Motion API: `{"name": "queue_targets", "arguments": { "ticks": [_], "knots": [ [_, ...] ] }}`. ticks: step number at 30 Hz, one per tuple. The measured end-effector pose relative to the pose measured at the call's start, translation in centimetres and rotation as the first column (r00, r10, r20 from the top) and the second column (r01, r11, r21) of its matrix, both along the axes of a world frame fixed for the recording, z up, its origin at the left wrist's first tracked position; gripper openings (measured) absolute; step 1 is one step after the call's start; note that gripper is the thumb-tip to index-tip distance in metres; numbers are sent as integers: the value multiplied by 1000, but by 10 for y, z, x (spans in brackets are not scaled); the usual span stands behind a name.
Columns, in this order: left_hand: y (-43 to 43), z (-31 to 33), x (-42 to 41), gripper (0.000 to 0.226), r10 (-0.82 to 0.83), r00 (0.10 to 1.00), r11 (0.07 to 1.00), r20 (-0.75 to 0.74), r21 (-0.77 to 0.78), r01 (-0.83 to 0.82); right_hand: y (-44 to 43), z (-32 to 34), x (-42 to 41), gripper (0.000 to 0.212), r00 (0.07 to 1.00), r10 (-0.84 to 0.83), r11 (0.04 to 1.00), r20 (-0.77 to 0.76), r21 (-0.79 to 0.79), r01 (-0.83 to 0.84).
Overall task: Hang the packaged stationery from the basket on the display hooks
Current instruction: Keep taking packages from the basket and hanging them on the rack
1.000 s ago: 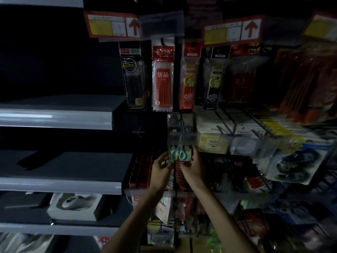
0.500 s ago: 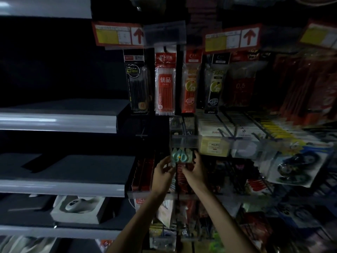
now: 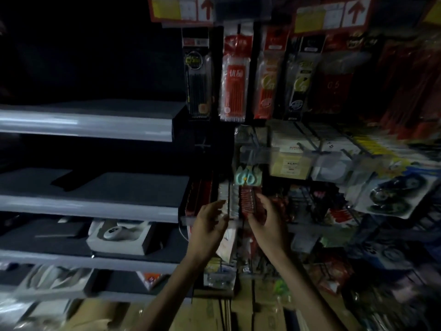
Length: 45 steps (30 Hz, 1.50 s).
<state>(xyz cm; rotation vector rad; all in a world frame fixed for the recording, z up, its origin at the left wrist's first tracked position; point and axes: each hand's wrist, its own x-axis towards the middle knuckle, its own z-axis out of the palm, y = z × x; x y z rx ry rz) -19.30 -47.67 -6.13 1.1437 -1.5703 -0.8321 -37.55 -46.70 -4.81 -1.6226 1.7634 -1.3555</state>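
Observation:
A small clear pack holding teal stationery (image 3: 248, 177) hangs from a display hook under a clear price strip (image 3: 259, 156) in the middle of the rack. Both my hands are below it and apart from it. My left hand (image 3: 210, 223) is held up with relaxed fingers and holds nothing. My right hand (image 3: 267, 220) is likewise empty, its fingers loosely spread in front of red packs (image 3: 249, 199). The basket is out of view.
Pen refill packs (image 3: 235, 77) hang in a row above. Boxed goods and correction tape cards (image 3: 393, 194) fill hooks to the right. Grey shelves (image 3: 90, 206) stand at left, one bearing a white boxed item (image 3: 119, 235). Cardboard boxes (image 3: 241, 311) sit low.
Both hands have let go of the teal pack and dropped away from it; the pack stays hanging on the hook. The view has shifted and blurred.

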Motion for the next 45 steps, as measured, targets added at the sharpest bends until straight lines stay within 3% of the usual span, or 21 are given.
{"name": "queue_targets", "arguments": {
  "ticks": [4,7,13,17,21,24,27,31,38,45],
  "knots": [
    [48,-11,35,45,61,980,998,187,-45,-53,39,-4,10,49,987,125,992,-99,-3,-126],
    [81,-27,66,39,186,902,982,391,-102,-158,62,-11,25,47,944,250,968,-213,35,-249],
    [150,-70,114,43,355,699,920,621,-101,-378,74,-55,62,48,759,537,844,-369,224,-488],
    [209,-101,128,43,382,597,832,705,20,-555,84,-87,103,50,621,703,712,-347,328,-621],
    [268,-125,136,45,391,499,683,773,120,-721,96,-117,157,50,457,848,530,-269,396,-750],
    [318,-136,142,49,374,438,550,817,185,-814,111,-139,193,58,256,917,380,-307,468,-798],
    [367,-140,152,50,377,367,395,850,211,-894,128,-148,228,62,76,948,238,-309,532,-812],
    [417,-147,169,53,407,314,212,858,245,-946,148,-157,278,65,-108,938,117,-330,593,-796],
    [471,-163,231,50,574,210,-73,792,305,-949,202,-158,399,64,-293,888,-24,-353,603,-798],
    [529,-176,321,46,643,120,-232,757,341,-911,285,-157,529,58,-428,814,-133,-392,592,-795]
  ]
}}
